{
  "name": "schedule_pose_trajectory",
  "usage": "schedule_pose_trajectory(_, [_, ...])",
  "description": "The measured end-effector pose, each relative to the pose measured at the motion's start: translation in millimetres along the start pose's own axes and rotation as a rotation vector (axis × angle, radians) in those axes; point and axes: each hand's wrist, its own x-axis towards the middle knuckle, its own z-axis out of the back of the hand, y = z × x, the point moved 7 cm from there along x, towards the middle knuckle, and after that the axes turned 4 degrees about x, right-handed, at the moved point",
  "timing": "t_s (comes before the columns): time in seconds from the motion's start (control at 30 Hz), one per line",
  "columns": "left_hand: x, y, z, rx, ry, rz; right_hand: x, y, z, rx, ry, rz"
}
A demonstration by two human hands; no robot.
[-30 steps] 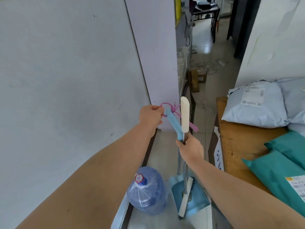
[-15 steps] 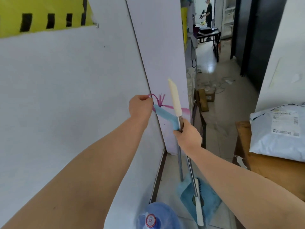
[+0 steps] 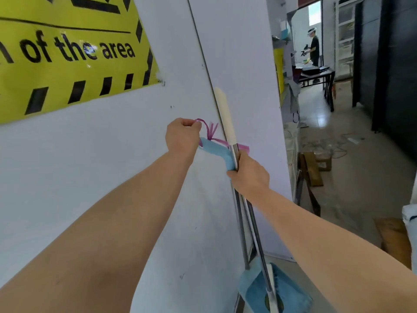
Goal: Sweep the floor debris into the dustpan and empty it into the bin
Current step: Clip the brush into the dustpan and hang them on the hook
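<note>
My right hand grips two metal poles together: the broom handle with its cream grip pointing up, and the dustpan pole with a bent blue handle. My left hand pinches a pink string loop tied to that blue handle, close against the white wall. The blue dustpan hangs low by the wall's foot, with the cream broom head resting in it.
A yellow warning banner hangs on the white wall at left. A corridor opens on the right, with wooden pieces and cables on its floor. A person stands far off by a dark table.
My view has tilted up: the water bottle and parcels have left the frame. Both hands have lifted the broom and dustpan higher along the wall, still holding the same things.
</note>
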Motion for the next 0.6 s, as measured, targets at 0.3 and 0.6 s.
schedule_pose_trajectory(0.3, [82,-37,20,0.153,-0.183,-0.016,92,57,0,0.062,0.044,0.172])
schedule_pose_trajectory(0.6, [155,-72,27,0.360,-0.258,-0.028,172,89,6,0.104,0.134,0.308])
